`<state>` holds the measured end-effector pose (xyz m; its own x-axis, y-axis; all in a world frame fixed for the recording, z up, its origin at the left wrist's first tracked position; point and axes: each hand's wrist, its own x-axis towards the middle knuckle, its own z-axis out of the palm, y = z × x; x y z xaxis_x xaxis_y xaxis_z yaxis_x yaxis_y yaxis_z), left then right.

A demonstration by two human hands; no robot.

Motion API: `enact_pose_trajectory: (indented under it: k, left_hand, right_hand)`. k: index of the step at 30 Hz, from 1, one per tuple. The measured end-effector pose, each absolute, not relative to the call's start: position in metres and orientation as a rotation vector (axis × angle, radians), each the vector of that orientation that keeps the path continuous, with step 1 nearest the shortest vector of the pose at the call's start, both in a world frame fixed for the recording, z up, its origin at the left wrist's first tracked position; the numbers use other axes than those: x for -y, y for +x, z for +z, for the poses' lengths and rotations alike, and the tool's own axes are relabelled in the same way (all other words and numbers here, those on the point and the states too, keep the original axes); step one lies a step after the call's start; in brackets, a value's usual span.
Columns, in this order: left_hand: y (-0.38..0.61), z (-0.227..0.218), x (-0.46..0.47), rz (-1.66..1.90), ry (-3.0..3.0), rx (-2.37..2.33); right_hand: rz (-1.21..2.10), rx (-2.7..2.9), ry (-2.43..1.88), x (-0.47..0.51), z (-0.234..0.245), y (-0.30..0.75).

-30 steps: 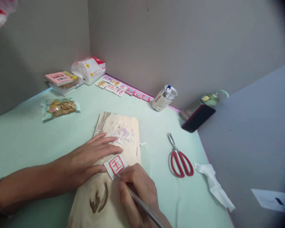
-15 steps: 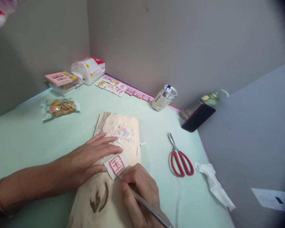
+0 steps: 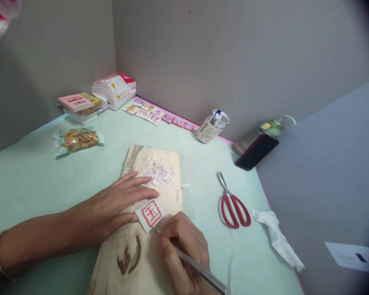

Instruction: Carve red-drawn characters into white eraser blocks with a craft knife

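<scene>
A small white square block (image 3: 150,215) with a red boxed character lies flat on a pale wooden board (image 3: 169,196). My left hand (image 3: 117,203) lies on the board with its fingers stretched out. Its thumb touches the block's left edge, and the index finger rests along the upper edge. My right hand (image 3: 184,254) is closed round a slim metal carving knife (image 3: 192,262), held like a pen. The thin tip meets the block's lower edge, near the red frame. Purple and white shavings (image 3: 162,171) lie on the board's far part.
Red-handled scissors (image 3: 232,205) and crumpled tissue (image 3: 278,237) lie to the right. A can (image 3: 212,126), a leaning phone (image 3: 256,151) and several character tiles (image 3: 153,119) line the back. A snack bag (image 3: 78,141), stacked packets (image 3: 80,104) and a tissue pack (image 3: 115,91) stand left.
My right hand and the carving knife have shifted slightly to the right, and more of the thin blade shows. My left hand and the block are almost still.
</scene>
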<state>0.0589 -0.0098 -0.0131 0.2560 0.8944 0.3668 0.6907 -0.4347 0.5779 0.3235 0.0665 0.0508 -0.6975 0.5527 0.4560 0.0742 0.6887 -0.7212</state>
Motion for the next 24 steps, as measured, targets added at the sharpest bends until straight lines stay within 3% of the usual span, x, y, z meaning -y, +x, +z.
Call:
enact_pose_trajectory:
  k: [24]
  left_hand:
    - [0.053, -0.006, 0.01, 0.943, 2.204, -1.512]
  right_hand:
    - [0.893, 2.24, -0.55, -0.068, 0.051, 0.327]
